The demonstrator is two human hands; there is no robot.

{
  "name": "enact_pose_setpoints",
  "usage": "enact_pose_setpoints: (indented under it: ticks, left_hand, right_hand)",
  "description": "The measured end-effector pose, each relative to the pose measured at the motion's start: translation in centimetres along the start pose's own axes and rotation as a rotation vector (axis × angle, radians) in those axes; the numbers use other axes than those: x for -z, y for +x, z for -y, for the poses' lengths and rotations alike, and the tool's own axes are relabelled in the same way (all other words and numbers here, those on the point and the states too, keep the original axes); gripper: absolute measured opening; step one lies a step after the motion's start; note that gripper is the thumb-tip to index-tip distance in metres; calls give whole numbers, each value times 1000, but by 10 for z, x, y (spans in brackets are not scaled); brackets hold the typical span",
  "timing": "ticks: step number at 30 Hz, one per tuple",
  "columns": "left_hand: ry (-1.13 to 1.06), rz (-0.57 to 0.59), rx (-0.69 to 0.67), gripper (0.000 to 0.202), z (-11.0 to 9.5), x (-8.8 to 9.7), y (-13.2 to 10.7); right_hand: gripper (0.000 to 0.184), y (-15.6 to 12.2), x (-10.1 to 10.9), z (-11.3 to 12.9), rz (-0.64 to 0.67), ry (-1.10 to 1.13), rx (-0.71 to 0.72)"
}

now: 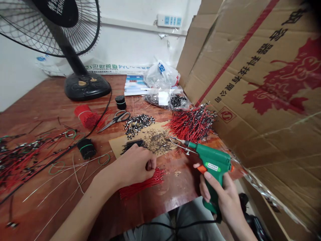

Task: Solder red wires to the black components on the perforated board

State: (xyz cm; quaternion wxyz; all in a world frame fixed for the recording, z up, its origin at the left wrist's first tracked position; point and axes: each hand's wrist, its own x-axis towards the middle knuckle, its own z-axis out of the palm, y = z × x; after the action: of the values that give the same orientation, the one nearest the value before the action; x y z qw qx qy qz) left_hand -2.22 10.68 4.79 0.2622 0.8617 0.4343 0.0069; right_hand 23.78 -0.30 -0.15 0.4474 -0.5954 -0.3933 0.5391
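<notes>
My right hand (220, 197) grips a green soldering gun (213, 164) by its handle, with the metal tip (179, 142) pointing left over a brown card sheet (155, 142). Fine dark bits lie scattered on that sheet. My left hand (132, 165) rests curled at the sheet's front edge, next to a row of black-ended wires (131, 145). Its fingertips are hidden, so I cannot tell whether they pinch anything. Below it lies a bunch of red wires (141, 182). A larger heap of red wires with metal ends (192, 122) sits beyond the gun.
On the reddish wooden table (50, 207) lie scissors (115, 120), loose metal connectors (137, 124), a red wire bundle (86, 116), black spools (86, 149), and tangled wires (22, 157). A fan (85, 87) stands behind. A large cardboard sheet (263, 93) walls the right side.
</notes>
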Motion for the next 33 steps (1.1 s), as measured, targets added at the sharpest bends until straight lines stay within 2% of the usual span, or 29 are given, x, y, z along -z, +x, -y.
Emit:
enact_pose_setpoints:
  ticks: [5,13,19,23,27,29,33]
  left_hand:
    - [-6,-29,-29,13,0,-2,2]
    - [7,-43,-43,8,-1,-7,4]
    - [-166,-62,-56,8,0,-5,7]
    - [-238,-217,-74,11,4,-5,14]
    - [-111,-413,-117,22,16,-12,22]
    - [-33,-452,-110,21,21,-17,25]
    - [109,-486,4,19,24,-25,28]
  right_hand:
    - [54,1,0,-5,-9,-3,-16]
    - [64,2,-5,2,-1,21,-15]
    - [64,3,-7,0,12,52,-1]
    - [64,2,-7,-3,4,69,18]
    - [62,3,-7,-4,-2,60,27]
    - [60,3,-8,-4,-4,57,28]
    - [59,4,-8,-6,-19,46,37]
